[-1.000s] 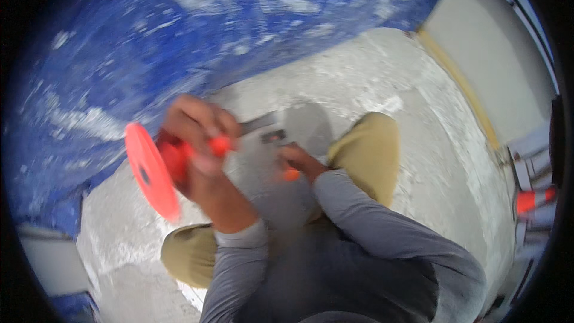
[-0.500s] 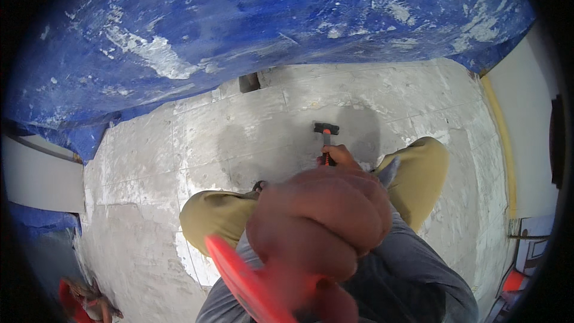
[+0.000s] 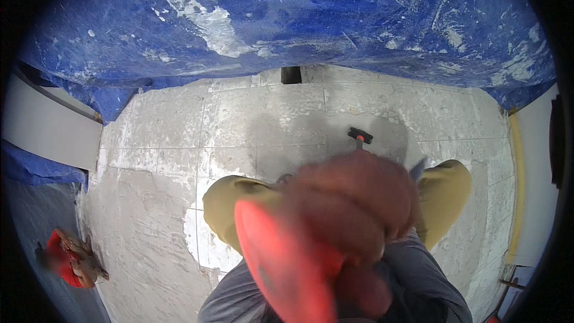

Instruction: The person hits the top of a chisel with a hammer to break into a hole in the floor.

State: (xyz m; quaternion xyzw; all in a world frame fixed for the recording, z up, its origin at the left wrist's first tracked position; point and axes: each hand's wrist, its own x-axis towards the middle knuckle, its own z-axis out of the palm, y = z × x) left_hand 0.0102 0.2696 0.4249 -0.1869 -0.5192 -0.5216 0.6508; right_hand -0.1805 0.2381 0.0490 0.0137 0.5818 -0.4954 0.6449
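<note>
Close to the camera, my left hand [image 3: 353,203] is curled in a blurred fist. It is closed around a smooth red object [image 3: 272,251], too near and smeared to name. Beyond it, a club hammer [image 3: 360,136] with a black double-faced head and an orange-and-grey handle rises over the floor. My right hand grips its handle; in the present frame the fist hides that hand, while the earlier frame shows its fingers there. Both my bent knees, in khaki cloth [image 3: 236,200], frame the hands.
Ahead, a blue tarp [image 3: 311,18] smeared with white covers the far side. Worn tiles [image 3: 233,113] make up the floor, with a dark block-like shape [image 3: 291,75] at the tarp's edge. A person in red [image 3: 72,257] sits at the left. A pale panel [image 3: 535,185] stands right.
My view has swung left, so floor, tarp and hammer appear farther right. The fist has risen in the picture and covers my right hand. The person in red shows more fully.
</note>
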